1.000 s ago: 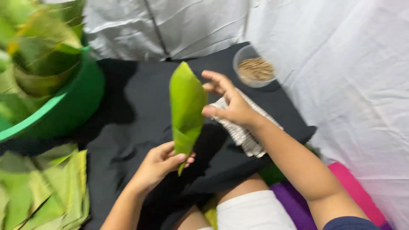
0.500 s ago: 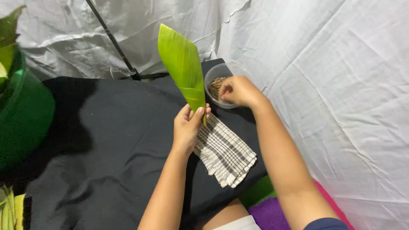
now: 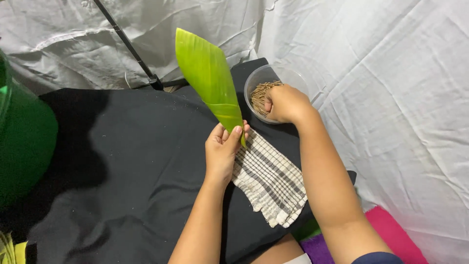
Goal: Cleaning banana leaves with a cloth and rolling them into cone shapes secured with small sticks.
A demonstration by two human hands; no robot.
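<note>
My left hand [image 3: 223,149] grips the lower end of a long green leaf [image 3: 207,73] rolled into a cone, held upright above the black cloth [image 3: 127,161]. My right hand [image 3: 286,102] reaches into a clear plastic bowl [image 3: 259,78] of thin brown sticks [image 3: 259,93], its fingers curled down among them. Whether it holds a stick is hidden. A checked white and grey towel [image 3: 271,183] lies under and between both wrists.
A green tub [image 3: 22,142] stands at the left edge. A thin black pole [image 3: 129,46] leans across the white sheet [image 3: 391,98] behind the cloth. Pink and purple fabric [image 3: 386,234] lies at the lower right.
My left hand carried the rolled leaf up and right. My right hand left the towel and went into the bowl of sticks. The view swung right, away from the tub.
</note>
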